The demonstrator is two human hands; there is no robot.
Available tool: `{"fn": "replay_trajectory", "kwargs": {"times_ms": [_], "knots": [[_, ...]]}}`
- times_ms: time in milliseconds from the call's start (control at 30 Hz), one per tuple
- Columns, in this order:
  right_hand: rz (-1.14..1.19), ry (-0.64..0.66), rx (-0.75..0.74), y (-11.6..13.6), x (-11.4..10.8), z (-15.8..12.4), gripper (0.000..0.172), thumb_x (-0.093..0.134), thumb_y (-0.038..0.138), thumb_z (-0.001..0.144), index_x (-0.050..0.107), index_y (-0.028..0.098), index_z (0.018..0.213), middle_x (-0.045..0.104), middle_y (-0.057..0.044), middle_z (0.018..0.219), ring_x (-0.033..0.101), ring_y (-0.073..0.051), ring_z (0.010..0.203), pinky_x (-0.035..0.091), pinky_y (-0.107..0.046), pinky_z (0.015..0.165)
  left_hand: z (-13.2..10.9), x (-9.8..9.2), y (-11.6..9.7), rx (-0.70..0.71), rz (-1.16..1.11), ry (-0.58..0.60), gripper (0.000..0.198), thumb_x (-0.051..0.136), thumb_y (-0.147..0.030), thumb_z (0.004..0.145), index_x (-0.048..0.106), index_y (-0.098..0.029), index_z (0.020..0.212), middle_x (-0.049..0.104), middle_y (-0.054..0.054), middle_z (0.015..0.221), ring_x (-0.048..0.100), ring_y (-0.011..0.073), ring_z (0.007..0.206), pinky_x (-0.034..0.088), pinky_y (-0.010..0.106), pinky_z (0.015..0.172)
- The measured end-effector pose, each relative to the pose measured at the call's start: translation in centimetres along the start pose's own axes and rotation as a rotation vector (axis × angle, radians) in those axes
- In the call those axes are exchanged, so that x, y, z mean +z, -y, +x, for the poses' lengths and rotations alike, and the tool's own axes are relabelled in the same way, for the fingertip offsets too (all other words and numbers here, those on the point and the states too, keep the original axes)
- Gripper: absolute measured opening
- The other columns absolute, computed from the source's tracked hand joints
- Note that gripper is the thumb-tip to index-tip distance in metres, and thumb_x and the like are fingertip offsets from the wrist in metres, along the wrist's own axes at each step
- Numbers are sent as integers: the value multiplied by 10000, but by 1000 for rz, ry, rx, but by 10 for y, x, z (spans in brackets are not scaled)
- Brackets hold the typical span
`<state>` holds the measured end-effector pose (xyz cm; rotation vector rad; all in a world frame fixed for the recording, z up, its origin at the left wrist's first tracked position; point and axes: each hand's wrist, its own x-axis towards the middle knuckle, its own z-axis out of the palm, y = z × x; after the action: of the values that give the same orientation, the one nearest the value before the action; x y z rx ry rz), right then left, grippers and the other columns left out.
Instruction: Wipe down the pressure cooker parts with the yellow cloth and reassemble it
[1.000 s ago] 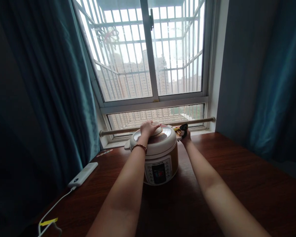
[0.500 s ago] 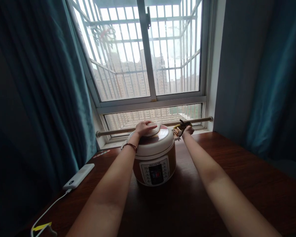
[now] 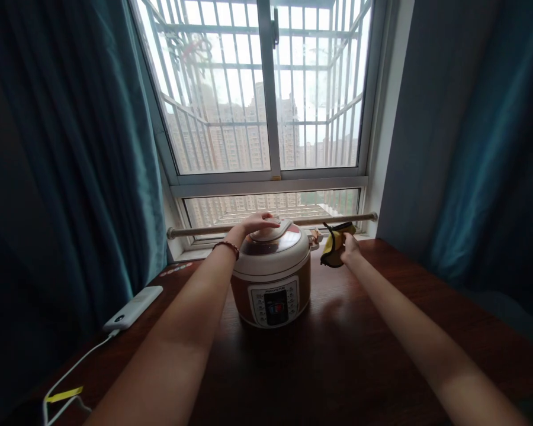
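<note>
A white and brown electric cooker [image 3: 273,266] with a front control panel stands on the wooden table, its lid down. My left hand [image 3: 258,222] is closed over the lid handle [image 3: 284,227], palm down, with some fingers hidden behind it. To the right of the cooker, my right hand [image 3: 350,247] pinches a yellow cloth with black edging [image 3: 333,247]. The cloth hangs in loose folds, apart from the cooker's side handle [image 3: 315,238].
A white power bank [image 3: 133,309] with a white cable [image 3: 77,358] lies at the left of the dark wooden table [image 3: 355,355]. Behind the cooker are a horizontal pole [image 3: 204,231] and a barred window. Blue curtains [image 3: 102,148] hang at both sides.
My right hand has drawn the cloth off the cooker's side handle, to the right and nearer to me; more yellow shows. My left hand stays on the lid handle. The view has shifted slightly.
</note>
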<state>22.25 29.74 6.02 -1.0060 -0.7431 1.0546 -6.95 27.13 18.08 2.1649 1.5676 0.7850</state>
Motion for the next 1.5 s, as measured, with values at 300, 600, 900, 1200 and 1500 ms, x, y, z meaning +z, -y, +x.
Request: {"fn": "replay_trajectory", "kwargs": {"times_ms": [300, 600, 900, 1200, 1500], "knots": [[-137, 237, 40, -13, 62, -1, 232, 518, 323, 869, 565, 121, 975, 593, -8, 820, 559, -77, 637, 486, -229, 571, -5, 19, -3, -55, 172, -189, 486, 576, -637, 609, 678, -227, 850, 688, 13, 806, 611, 192, 764, 421, 261, 645], [-126, 313, 78, -15, 53, 8, 249, 493, 336, 883, 549, 125, 1003, 574, 1, 792, 532, -63, 588, 468, -205, 521, -4, 23, 1, -29, 264, -337, 447, 593, -615, 617, 699, -266, 876, 697, 16, 892, 609, 222, 863, 416, 277, 725], [-83, 297, 110, -15, 54, 9, 255, 483, 328, 888, 535, 129, 1038, 575, -8, 822, 545, -74, 619, 483, -222, 547, -3, 23, 3, -3, 275, -340, 440, 566, -623, 640, 693, -255, 844, 694, 17, 893, 606, 215, 848, 407, 270, 699], [-93, 282, 98, -15, 54, 10, 241, 489, 323, 886, 543, 126, 1013, 572, 0, 797, 531, -63, 589, 467, -205, 521, -2, 21, 5, -8, 234, -294, 472, 560, -656, 614, 689, -255, 827, 687, -6, 792, 604, 187, 763, 394, 253, 640], [-159, 191, -14, -11, 47, -2, 105, 585, 212, 784, 612, 136, 852, 581, 37, 598, 515, -71, 477, 422, -189, 460, -1, 24, -1, 49, 193, -258, 422, 576, -606, 625, 692, -251, 822, 682, -13, 785, 599, 180, 759, 407, 250, 654]]}}
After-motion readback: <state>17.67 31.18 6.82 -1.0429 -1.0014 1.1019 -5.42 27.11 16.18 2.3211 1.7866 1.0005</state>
